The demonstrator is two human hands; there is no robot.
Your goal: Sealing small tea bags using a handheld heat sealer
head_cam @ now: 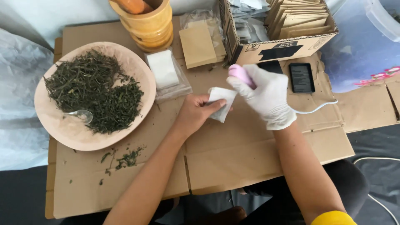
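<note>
Sachet (221,103), light and limp, I pinch by its edge in left hand (196,113); gloved right hand (266,96) grips pink sealer (241,74).

My gloved right hand (266,96) hides most of the pink tool (240,73); at twelve o'clock the wooden mortar (146,23) is cut off; so is the cardboard box (283,46).

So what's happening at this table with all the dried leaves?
A person holds a small white sachet in the bare left hand and presses a pink corded tool to its top edge with the gloved right hand. Beside them on the cardboard sheet sits a dish of dried green leaves with a spoon.
</note>
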